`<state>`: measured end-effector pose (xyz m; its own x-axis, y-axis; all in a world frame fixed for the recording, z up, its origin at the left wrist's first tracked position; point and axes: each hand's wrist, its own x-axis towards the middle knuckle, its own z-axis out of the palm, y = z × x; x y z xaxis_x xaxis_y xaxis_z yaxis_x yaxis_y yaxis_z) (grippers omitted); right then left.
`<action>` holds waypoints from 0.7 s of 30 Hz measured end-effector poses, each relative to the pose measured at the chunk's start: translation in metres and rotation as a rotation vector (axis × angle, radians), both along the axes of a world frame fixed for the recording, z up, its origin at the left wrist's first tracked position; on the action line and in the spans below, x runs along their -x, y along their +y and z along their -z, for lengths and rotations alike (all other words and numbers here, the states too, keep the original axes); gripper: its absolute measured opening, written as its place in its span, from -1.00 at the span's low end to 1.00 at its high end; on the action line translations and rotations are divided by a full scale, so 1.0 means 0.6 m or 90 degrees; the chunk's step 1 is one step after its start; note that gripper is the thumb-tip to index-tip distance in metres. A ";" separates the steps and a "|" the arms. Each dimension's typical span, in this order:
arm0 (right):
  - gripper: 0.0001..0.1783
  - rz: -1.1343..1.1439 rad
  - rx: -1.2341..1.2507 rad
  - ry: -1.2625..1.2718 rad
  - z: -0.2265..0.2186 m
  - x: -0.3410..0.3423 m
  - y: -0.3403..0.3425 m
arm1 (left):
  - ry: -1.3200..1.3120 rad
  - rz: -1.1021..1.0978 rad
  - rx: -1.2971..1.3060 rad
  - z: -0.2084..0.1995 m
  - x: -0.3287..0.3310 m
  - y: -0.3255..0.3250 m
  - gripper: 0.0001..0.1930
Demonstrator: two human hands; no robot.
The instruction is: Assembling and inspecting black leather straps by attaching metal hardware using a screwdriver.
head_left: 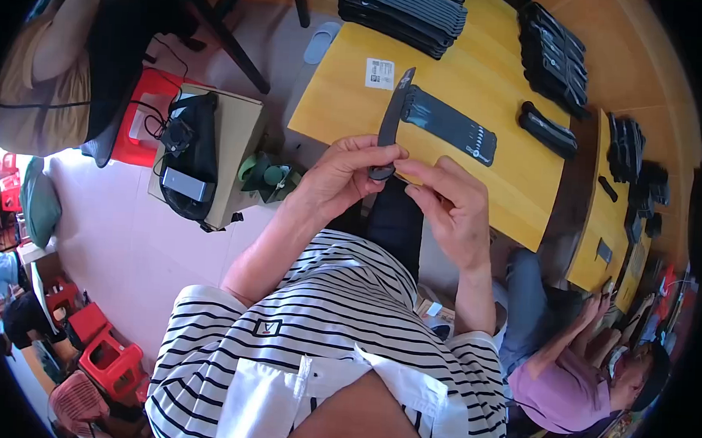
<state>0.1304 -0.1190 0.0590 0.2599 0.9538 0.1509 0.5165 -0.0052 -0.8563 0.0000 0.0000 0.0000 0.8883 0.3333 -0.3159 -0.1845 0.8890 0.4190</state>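
The left hand (341, 175) covers a stretch of the dark strip (391, 115) near its lower end; whether the right hand (457, 212) pinches anything between thumb and forefinger cannot be told. Print on the white label (379, 73), at twelve o'clock, and on the flat dark piece (449, 128), between one and two o'clock, is too small to read. The upper edge crops the dark stack (403, 22) at twelve o'clock. At ten o'clock, the rim cuts off a person in tan (39, 96). Toward three o'clock, dark heaps (650, 189) on the farther worktop (589, 245) blur together. At six o'clock, the lower edge cuts the striped shirt (348, 285).
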 end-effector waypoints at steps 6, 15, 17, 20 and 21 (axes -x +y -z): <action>-0.63 0.004 0.017 0.052 0.001 0.005 0.001 | 0.028 0.004 -0.036 -0.001 0.005 0.003 -0.86; -0.63 0.004 0.019 0.052 0.009 -0.001 -0.003 | 0.061 0.003 -0.064 0.000 0.002 0.002 -0.87; -0.64 0.001 0.024 0.054 0.011 -0.002 -0.003 | 0.052 0.006 -0.059 0.001 0.002 0.001 -0.87; -0.64 0.004 0.044 0.085 0.012 -0.003 -0.005 | 0.058 0.012 -0.060 0.001 0.002 0.001 -0.87; -0.64 0.004 0.044 0.086 0.012 -0.004 -0.006 | 0.058 0.012 -0.060 0.000 0.001 0.001 -0.87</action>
<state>0.1325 -0.1226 0.0517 0.2790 0.9590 0.0489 0.3971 -0.0689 -0.9152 -0.0006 0.0005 0.0000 0.8634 0.3492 -0.3641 -0.1258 0.8480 0.5149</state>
